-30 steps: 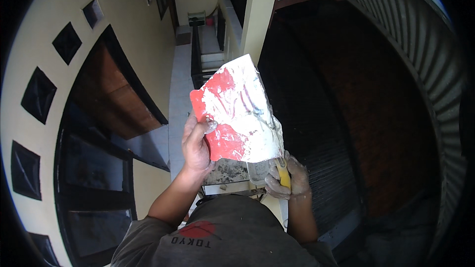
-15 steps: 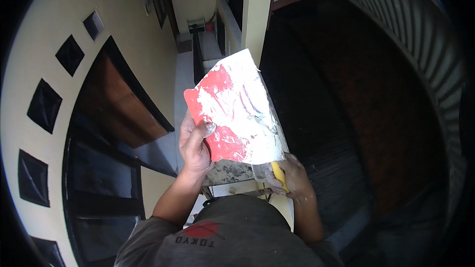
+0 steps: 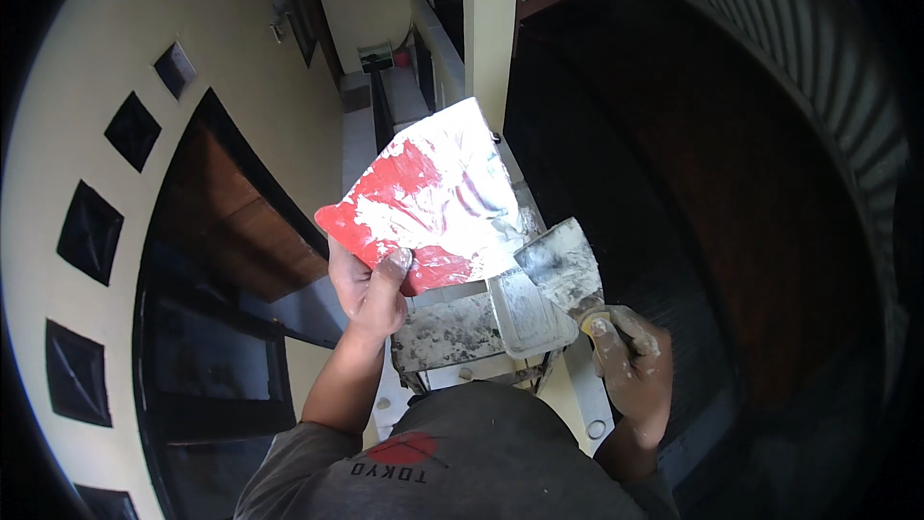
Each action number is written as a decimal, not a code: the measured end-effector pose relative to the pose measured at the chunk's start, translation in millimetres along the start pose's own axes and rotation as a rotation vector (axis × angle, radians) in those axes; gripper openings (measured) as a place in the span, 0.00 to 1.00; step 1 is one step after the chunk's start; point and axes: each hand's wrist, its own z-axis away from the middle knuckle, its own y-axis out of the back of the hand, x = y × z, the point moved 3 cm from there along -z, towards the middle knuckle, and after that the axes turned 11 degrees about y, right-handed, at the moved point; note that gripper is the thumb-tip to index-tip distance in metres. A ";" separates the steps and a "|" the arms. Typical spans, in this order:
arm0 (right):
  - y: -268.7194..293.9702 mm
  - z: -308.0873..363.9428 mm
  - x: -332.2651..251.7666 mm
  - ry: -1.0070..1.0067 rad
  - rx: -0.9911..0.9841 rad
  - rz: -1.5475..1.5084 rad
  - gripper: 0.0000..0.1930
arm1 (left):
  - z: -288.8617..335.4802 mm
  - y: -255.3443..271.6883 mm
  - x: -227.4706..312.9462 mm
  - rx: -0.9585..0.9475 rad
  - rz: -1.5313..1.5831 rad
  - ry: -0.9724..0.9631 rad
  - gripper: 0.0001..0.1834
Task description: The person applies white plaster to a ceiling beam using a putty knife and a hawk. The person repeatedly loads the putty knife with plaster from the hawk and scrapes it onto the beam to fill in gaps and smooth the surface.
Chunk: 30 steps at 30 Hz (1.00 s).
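My left hand (image 3: 377, 294) grips the red edge of a flat plastic putty spreader (image 3: 423, 265), its thumb on top. White putty covers much of the sheet, thickest and brightest along the far right side. My right hand (image 3: 635, 361) is closed round the yellow handle of a putty knife (image 3: 563, 265). The knife's wide, smeared metal blade points up and left, its corner close to the spreader's lower right edge; I cannot tell whether they touch. Below the two tools lies a shallow whitish tray (image 3: 534, 320), partly hidden by them.
Under the tray stands a putty-spattered platform (image 3: 443, 332) in front of my body. A cream wall (image 3: 241, 48) with dark diamond-shaped openings and a doorway runs along the left. A pale pillar (image 3: 489, 29) rises ahead. The right side is dark, with a corrugated surface (image 3: 760, 29).
My right hand has moved right and out from under the spreader, so the knife blade now shows. The spreader has shifted slightly left, uncovering the tray and more of the platform.
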 end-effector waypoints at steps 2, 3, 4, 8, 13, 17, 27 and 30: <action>-3.0 -2.4 0.1 0.005 0.001 0.006 0.06 | 4.3 -1.1 -0.8 -0.002 -0.042 -0.008 0.27; -3.8 -3.2 0.4 0.015 -0.004 0.011 0.06 | 5.9 -1.5 -1.0 -0.001 -0.087 -0.021 0.26; -3.6 -3.2 0.7 0.009 -0.001 0.010 0.06 | 5.0 0.1 -1.4 -0.004 -0.088 -0.016 0.26; -3.5 -5.7 -1.1 0.004 0.000 -0.046 0.05 | 4.6 7.3 -2.9 -0.049 -0.181 -0.023 0.21; -9.0 -7.5 1.7 0.110 0.019 0.008 0.08 | -4.2 18.0 2.2 -0.098 -0.320 -0.092 0.15; -10.2 -9.5 2.3 0.172 0.048 0.043 0.07 | -10.2 10.5 7.8 -0.228 -0.541 -0.260 0.13; -10.3 -11.5 -6.3 0.074 0.083 -0.177 0.04 | -7.6 -16.5 11.7 -0.414 -0.746 -0.517 0.14; -13.6 -10.8 -1.8 0.007 0.089 -0.300 0.07 | -7.1 -14.2 7.1 -0.428 -0.804 -0.508 0.16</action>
